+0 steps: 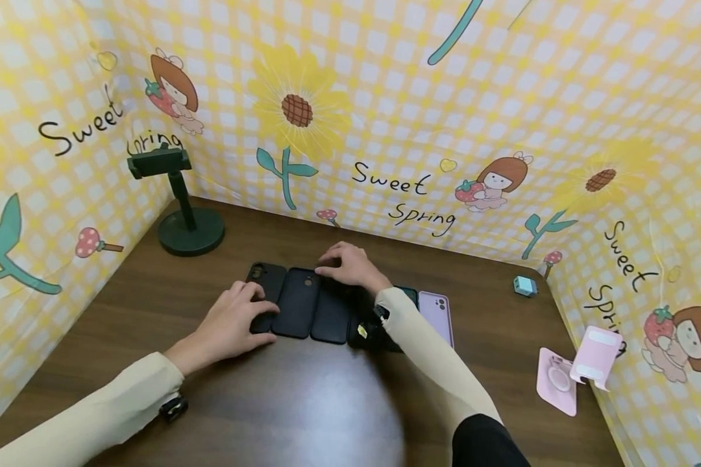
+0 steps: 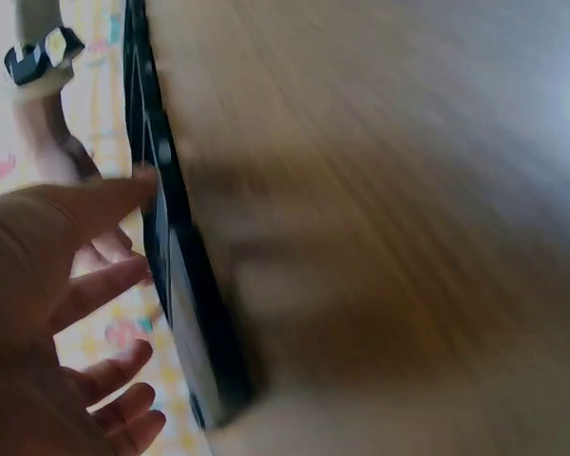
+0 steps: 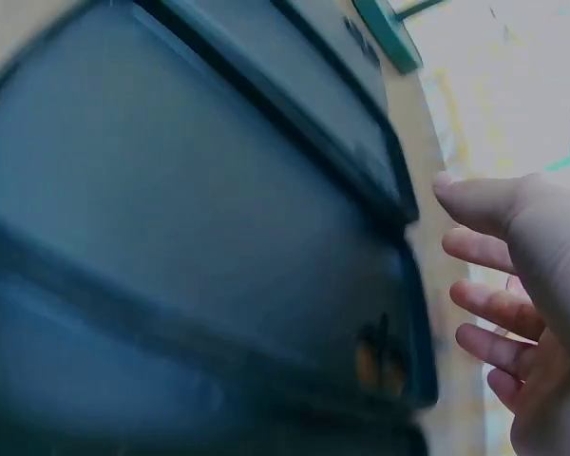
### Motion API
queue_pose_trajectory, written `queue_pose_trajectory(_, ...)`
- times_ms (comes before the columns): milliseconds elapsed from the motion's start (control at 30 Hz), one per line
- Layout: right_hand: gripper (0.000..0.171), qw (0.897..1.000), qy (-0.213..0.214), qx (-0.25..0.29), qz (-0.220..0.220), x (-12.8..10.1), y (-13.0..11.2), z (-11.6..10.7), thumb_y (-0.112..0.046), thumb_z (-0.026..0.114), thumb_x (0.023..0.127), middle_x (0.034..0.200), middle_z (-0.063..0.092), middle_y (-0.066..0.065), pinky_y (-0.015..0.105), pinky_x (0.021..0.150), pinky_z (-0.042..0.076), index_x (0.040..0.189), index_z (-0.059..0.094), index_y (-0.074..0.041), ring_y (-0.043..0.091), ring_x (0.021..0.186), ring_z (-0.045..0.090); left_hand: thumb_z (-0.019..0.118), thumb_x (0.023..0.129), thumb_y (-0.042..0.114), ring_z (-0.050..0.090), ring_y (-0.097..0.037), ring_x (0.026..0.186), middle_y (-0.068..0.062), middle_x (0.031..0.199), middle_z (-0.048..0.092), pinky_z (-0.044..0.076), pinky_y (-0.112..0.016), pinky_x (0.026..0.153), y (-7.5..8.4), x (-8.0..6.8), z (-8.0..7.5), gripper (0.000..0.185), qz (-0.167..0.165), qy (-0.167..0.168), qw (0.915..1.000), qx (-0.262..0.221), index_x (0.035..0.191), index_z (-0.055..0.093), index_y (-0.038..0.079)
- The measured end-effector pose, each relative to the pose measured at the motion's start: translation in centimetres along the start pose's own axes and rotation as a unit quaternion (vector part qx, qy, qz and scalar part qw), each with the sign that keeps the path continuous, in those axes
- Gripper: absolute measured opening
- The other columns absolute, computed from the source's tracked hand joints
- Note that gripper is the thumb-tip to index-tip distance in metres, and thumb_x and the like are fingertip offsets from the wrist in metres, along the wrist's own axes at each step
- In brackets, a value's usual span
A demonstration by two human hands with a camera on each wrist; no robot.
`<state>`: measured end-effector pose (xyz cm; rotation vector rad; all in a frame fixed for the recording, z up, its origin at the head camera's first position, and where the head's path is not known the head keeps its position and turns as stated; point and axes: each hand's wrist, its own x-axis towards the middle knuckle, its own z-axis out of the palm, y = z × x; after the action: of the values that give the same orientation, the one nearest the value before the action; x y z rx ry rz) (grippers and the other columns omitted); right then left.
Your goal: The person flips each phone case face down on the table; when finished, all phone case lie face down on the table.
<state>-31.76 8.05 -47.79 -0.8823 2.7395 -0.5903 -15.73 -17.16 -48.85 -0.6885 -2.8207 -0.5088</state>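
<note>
A row of phone cases lies side by side in the head view. The leftmost is a black phone case (image 1: 272, 277) with camera holes. Beside it are a second dark phone case (image 1: 296, 308) and a third (image 1: 330, 319). My left hand (image 1: 230, 318) lies over the leftmost case, fingers spread and slightly bent, thumb by the lower ends of the cases. My right hand (image 1: 350, 266) hovers at the top ends of the second and third cases. In the right wrist view its fingers (image 3: 494, 302) are loosely bent beside the case ends, holding nothing. My right forearm covers further cases.
At the row's right end lies a lilac phone case (image 1: 437, 314). A dark green phone stand (image 1: 191, 230) stands back left. On the right are a small blue charger (image 1: 524, 286) and a pink folding stand (image 1: 556, 383). Patterned cloth walls (image 1: 385, 130) enclose the wooden table (image 1: 257, 402).
</note>
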Motion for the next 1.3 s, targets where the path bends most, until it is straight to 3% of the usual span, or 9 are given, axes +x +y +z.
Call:
queue_pose_trajectory(133,0.025,1.0,0.003,0.003,0.02,-0.2,0.5,0.5,-0.044,0.064,0.088,0.122,0.057,-0.005,0.048,0.102,0.029,0.107,0.073,-0.03,0.014,0.116,0.049,0.084,0.068,0.038,0.036,-0.02,0.087,0.001,0.094,0.049,0.029,-0.035,0.072,0.8,1.1,0.7,0.018,0.033,-0.017,0.9993,0.002,0.079,0.073,0.031)
queue_pose_trajectory(333,0.017,0.999,0.035,0.002,0.006,0.6,-0.4,1.2,-0.033,0.062,0.091,0.116,0.059,-0.005,0.046,0.098,0.033,0.099,0.076,-0.027,0.013,0.11,0.053,0.083,0.071,0.031,0.034,-0.017,0.084,0.006,0.091,0.048,0.027,-0.032,0.072,1.0,1.9,0.6,0.017,0.071,-0.013,0.9974,-0.005,0.069,0.067,0.033)
queue_pose_trajectory(500,0.019,0.987,0.094,0.132,-0.021,0.8,-1.2,-0.6,-0.027,0.062,0.092,0.106,0.067,-0.001,0.031,0.088,0.049,0.099,0.076,-0.017,0.011,0.094,0.063,0.08,0.076,0.024,0.045,-0.01,0.082,0.008,0.092,0.05,0.041,-0.031,0.073,1.1,1.8,-0.4,0.013,0.082,0.04,0.9927,-0.079,0.078,0.068,0.028)
queue_pose_trajectory(600,0.026,0.941,0.079,0.33,-0.006,0.3,-1.4,-1.9,-0.026,0.057,0.096,0.105,0.07,0.004,0.031,0.08,0.055,0.109,0.071,-0.008,0.012,0.088,0.067,0.076,0.081,0.018,0.054,-0.003,0.082,0.01,0.092,0.055,0.05,-0.027,0.071,1.5,1.9,-0.9,0.01,0.098,0.073,0.9801,-0.157,0.085,0.068,0.024)
queue_pose_trajectory(733,0.037,0.824,-0.011,0.567,-0.001,-0.6,-1.4,-2.4,-0.021,0.048,0.1,0.12,0.064,0.01,0.043,0.092,0.051,0.133,0.054,-0.005,0.018,0.099,0.066,0.074,0.082,0.013,0.057,0.0,0.083,0.013,0.09,0.06,0.051,-0.024,0.071,2.2,2.0,-0.8,0.013,0.114,0.116,0.9563,-0.243,0.087,0.068,0.024)
queue_pose_trajectory(800,0.039,0.791,-0.049,0.61,-0.023,-1.0,-1.2,-2.1,-0.015,0.044,0.101,0.13,0.057,0.013,0.048,0.095,0.047,0.139,0.047,-0.007,0.02,0.104,0.064,0.074,0.081,0.011,0.057,0.0,0.082,0.013,0.089,0.061,0.05,-0.021,0.07,2.6,2.1,-0.6,0.016,0.118,0.128,0.9436,-0.281,0.087,0.067,0.024)
queue_pose_trajectory(900,0.04,0.782,-0.06,0.617,-0.063,-1.3,-1.2,-1.7,-0.008,0.043,0.1,0.141,0.047,0.019,0.049,0.094,0.047,0.14,0.044,-0.008,0.02,0.109,0.062,0.074,0.082,0.011,0.058,-0.002,0.08,0.012,0.088,0.063,0.05,-0.021,0.069,3.1,2.5,-0.4,0.016,0.119,0.13,0.9293,-0.324,0.088,0.067,0.023)
queue_pose_trajectory(1133,0.035,0.765,0.003,0.64,-0.067,-1.8,-0.9,-1.8,-0.005,0.052,0.096,0.119,0.058,0.012,0.035,0.082,0.054,0.13,0.049,0.001,0.019,0.102,0.062,0.073,0.083,0.016,0.064,-0.005,0.082,0.007,0.09,0.064,0.055,-0.026,0.073,4.0,3.6,-0.2,0.021,0.09,0.092,0.9178,-0.376,0.1,0.062,0.016)
queue_pose_trajectory(1300,0.035,0.773,-0.032,0.627,-0.087,-2.1,-1.0,-2.1,-0.009,0.052,0.097,0.135,0.048,0.021,0.04,0.09,0.051,0.131,0.049,-0.001,0.027,0.115,0.058,0.073,0.082,0.012,0.067,-0.01,0.084,0.003,0.091,0.066,0.056,-0.032,0.075,4.3,3.7,-0.1,0.057,0.098,0.051,0.9088,-0.402,0.132,0.045,0.007)
